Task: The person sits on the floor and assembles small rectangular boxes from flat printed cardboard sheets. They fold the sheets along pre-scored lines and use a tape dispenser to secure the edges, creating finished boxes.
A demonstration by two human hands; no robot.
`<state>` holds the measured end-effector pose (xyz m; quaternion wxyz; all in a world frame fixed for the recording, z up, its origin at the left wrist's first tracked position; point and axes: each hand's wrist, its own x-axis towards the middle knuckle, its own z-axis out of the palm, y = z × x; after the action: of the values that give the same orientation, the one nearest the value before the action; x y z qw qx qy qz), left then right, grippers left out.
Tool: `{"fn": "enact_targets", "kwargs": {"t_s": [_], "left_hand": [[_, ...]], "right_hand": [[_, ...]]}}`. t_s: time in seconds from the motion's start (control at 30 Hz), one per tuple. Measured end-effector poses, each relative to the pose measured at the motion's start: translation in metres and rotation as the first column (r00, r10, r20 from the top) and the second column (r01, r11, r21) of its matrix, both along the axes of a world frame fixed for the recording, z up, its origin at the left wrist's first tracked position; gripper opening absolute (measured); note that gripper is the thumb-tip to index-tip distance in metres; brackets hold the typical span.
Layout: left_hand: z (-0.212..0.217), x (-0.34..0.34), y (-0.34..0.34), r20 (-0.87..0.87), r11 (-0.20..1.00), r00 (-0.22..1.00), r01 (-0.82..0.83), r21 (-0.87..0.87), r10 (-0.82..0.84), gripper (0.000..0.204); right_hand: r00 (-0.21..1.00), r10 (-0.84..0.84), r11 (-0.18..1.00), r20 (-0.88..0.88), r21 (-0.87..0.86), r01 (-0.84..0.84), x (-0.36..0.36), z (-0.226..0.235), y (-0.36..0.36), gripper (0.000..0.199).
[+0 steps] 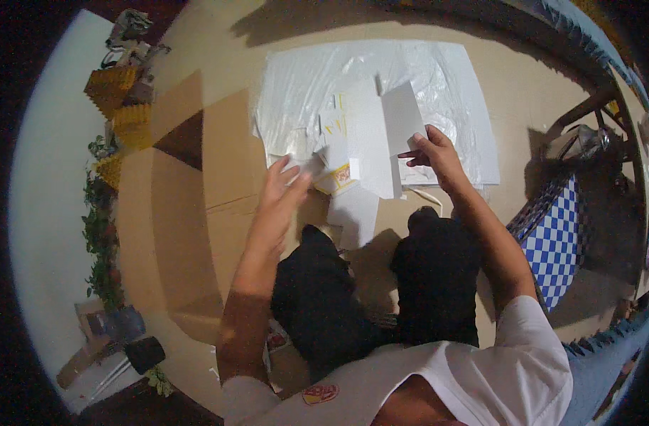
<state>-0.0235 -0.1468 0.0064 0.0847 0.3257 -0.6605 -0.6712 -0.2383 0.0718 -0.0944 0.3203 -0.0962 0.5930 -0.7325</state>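
Observation:
A partly folded white carton (367,135), with yellow print on one side, is held up before me, its flaps standing out at several angles. My right hand (434,153) pinches the edge of its right panel between thumb and fingers. Left of the carton, my left hand (282,192) is raised with fingers apart, slightly smeared by motion, near a small flap. No grip by that hand on the carton shows. Beneath lies a stack of flat white sheets under clear plastic film (452,92).
A large open brown cardboard box (228,156) stands at the left. Beyond it are yellow baskets (115,89) and a leafy plant (100,227). On the right, a blue-and-white checked item (552,241) sits beside a dark-framed piece of furniture (626,177). My knees are below the carton.

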Motion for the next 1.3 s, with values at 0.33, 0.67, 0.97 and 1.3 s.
{"fn": "enact_targets", "kwargs": {"t_s": [0.33,0.67,0.97,1.3], "left_hand": [[0.050,-0.035,0.057,-0.422,0.967,0.900,0.005,0.256,0.107,0.044],[0.027,-0.017,0.062,-0.505,0.843,0.862,-0.298,-0.448,0.037,0.055],[0.047,-0.009,0.086,-0.385,0.797,0.907,-0.103,-0.595,-0.170,0.094],[0.074,-0.005,0.044,-0.547,0.978,0.815,-0.114,0.173,0.192,0.077]], "right_hand": [[0.861,0.241,0.965,-0.448,0.209,-0.161,0.058,0.170,-0.007,0.028],[0.330,-0.022,0.989,-0.944,0.027,0.144,0.133,0.202,-0.052,0.063],[0.979,-0.036,0.983,-0.202,-0.186,-0.003,0.111,0.173,-0.055,0.020],[0.988,0.154,0.962,-0.027,-0.223,-0.156,0.098,0.167,-0.046,0.020]]}}
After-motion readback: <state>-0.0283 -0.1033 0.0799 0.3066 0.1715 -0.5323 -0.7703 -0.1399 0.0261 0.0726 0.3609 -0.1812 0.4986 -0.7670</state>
